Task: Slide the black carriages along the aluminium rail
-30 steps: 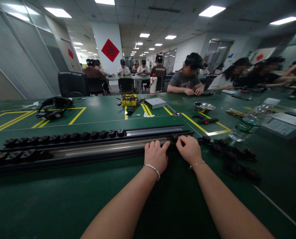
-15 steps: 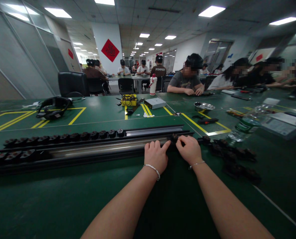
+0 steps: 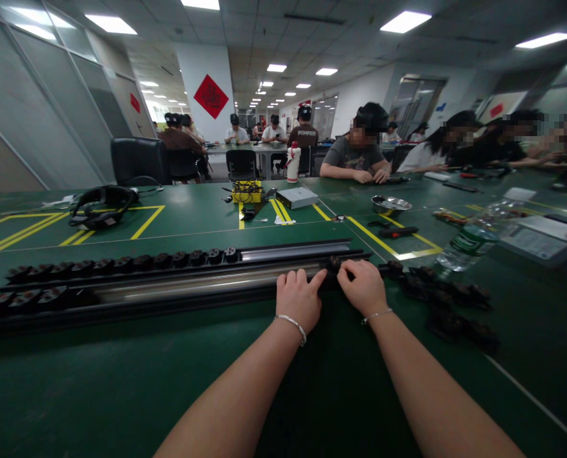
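Observation:
A long black rail (image 3: 202, 284) with a silvery strip down its middle lies on the green table. My left hand (image 3: 298, 299) is over its right part, fingers curled on the rail and one finger stretched toward a small dark part (image 3: 333, 263) at the rail's right end. Just right of that part, my right hand (image 3: 365, 286) is closed in a pinch against it; the fingertips are partly hidden. Round black socket-like pieces (image 3: 161, 261) sit in a row on a second rail (image 3: 297, 251) behind. Several similar dark pieces (image 3: 448, 296) lie loose on the right.
A water bottle (image 3: 471, 238) stands tilted-looking beyond the loose pieces. Farther back are a metal bowl (image 3: 391, 204), a black-and-red tool (image 3: 398, 233), a grey box (image 3: 298, 197), a yellow box with cables (image 3: 247, 191) and a black headset (image 3: 102, 207). A person (image 3: 359, 149) sits across the table.

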Tool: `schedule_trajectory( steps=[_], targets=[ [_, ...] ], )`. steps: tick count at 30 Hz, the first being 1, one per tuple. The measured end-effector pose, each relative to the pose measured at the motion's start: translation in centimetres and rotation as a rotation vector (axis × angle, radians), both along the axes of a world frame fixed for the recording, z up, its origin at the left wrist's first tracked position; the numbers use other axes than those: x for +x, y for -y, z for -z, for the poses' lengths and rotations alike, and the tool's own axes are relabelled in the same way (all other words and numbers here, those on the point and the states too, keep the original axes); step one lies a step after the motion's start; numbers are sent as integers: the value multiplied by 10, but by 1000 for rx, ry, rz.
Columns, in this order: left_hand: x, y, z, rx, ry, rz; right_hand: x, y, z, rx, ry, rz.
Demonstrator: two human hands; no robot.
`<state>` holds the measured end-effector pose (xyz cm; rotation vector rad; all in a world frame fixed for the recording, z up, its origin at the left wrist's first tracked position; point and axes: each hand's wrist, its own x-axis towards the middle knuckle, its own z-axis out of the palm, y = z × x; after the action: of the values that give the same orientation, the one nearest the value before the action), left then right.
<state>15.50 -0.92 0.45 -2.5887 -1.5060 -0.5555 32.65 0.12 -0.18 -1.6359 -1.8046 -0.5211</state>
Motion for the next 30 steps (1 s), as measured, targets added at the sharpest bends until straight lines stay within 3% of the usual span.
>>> schedule_trajectory(
  steps=[30],
  targets=[
    [-1,1,-3,-15,5,9,5,1,0,-5,-42,31]
  ],
)
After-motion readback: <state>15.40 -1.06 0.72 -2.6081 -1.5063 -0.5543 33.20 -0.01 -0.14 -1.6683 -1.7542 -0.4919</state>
